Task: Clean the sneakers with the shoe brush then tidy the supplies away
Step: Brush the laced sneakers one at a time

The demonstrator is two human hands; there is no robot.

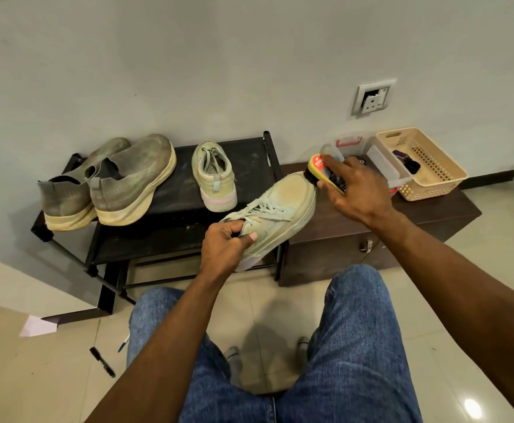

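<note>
- Head view: the left hand (227, 246) grips a pale green sneaker (275, 212) at its heel end, fingers curled into the opening and thumb pressed on the side, holding it in the air just in front of the black shoe rack (170, 215), toe pointing away from the person.
- The right hand (360, 190) holds the shoe brush (321, 168), fingers wrapped over its yellow back, with the dark bristles touching the sneaker's toe.
- On top of the rack stands the matching pale sneaker (214, 175), heel toward the person; left of it sit 2 grey-green knit sneakers (106, 184) with cream soles, side by side.
- Right of the rack is a dark brown cabinet (380, 236); on it rest a clear plastic box (368, 154) with a red latch and, at its far right, a beige perforated basket (426, 166) holding small dark items.
- On the tiled floor left of the rack lie a piece of paper (37, 325), a black marker (102, 361) and a blue pen (124, 342).
- The person's knees in blue jeans (353, 346) fill the foreground below the rack.
</note>
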